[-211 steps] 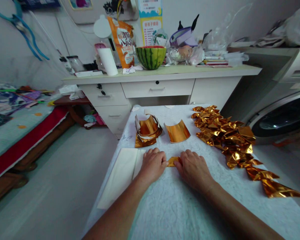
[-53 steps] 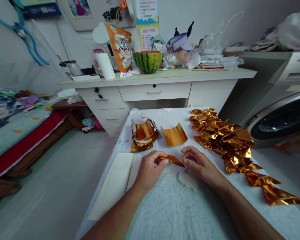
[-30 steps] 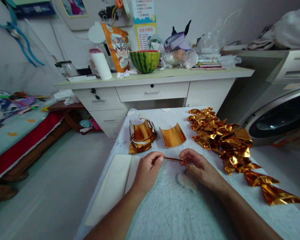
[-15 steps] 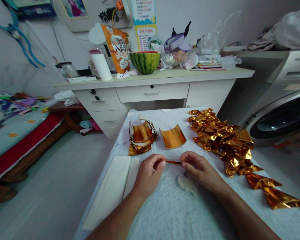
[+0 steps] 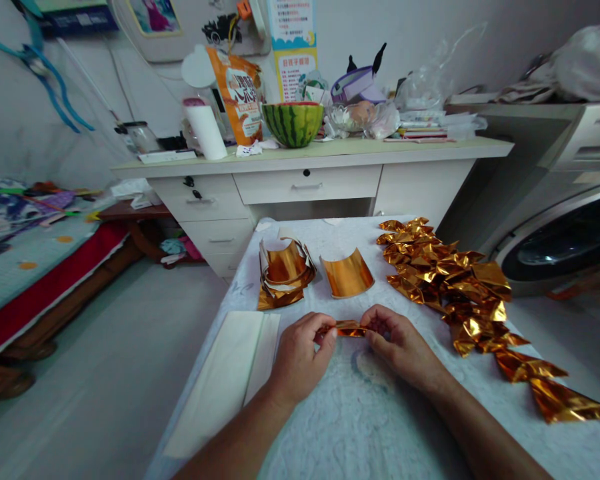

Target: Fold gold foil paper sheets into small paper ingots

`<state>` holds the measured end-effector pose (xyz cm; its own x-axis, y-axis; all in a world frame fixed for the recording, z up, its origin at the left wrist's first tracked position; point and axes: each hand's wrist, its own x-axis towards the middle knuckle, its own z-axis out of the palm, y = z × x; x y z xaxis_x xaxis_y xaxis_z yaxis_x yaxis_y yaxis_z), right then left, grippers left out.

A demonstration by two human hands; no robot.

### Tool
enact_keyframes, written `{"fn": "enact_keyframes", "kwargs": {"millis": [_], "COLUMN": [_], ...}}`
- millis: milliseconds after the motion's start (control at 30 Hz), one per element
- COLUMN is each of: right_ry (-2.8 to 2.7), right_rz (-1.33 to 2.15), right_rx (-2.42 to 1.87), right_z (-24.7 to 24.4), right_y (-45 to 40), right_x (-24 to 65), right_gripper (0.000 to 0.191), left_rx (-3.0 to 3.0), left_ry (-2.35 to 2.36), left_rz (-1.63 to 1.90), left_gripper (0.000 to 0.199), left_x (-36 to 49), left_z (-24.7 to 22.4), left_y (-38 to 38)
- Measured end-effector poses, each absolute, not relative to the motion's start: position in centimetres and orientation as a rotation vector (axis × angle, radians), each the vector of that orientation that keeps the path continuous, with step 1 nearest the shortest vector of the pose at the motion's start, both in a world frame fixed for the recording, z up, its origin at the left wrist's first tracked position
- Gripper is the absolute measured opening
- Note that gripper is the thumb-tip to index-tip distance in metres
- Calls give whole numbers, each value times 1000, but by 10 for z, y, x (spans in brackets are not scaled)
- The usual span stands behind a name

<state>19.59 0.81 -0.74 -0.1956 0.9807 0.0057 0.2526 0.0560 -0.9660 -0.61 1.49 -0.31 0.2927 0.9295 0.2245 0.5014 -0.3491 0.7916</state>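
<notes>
Between my two hands is a small folded piece of gold foil paper, held above the cloth-covered table. My left hand pinches its left end between thumb and fingers. At the right end, my right hand grips it the same way. Just beyond my hands lies a curved gold foil sheet. To its left sits a stack of curled gold foil sheets with pale edges. Folded gold foil pieces lie heaped along the right side of the table.
White paper sheets lie at the table's left edge. Behind the table stands a white desk bearing a cut watermelon, an orange pouch and a paper roll. A washing machine is on the right, a bed on the left.
The foil piece between my hands has turned from a thin edge to show a wider shiny face. Both hands keep their pinch and have shifted only slightly.
</notes>
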Motion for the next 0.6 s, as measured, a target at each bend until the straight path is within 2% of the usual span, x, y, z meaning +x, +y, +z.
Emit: {"fn": "enact_keyframes", "kwargs": {"millis": [67, 233, 600], "right_ry": [-1607, -1747, -1974], "right_rz": [1111, 905, 700], "right_rx": [-1305, -1407, -1500], "right_z": [-8, -7, -8], "right_y": [7, 5, 2], "right_x": [195, 191, 186], "right_gripper": [2, 10, 10], "left_rx": [2017, 2110, 2167], "left_ry": [1281, 1326, 1416], "left_rz": [900, 848, 812], "left_gripper": [15, 20, 20], "left_x": [-5, -3, -5], "left_z": [-2, 0, -5], "left_y": [14, 14, 15]}}
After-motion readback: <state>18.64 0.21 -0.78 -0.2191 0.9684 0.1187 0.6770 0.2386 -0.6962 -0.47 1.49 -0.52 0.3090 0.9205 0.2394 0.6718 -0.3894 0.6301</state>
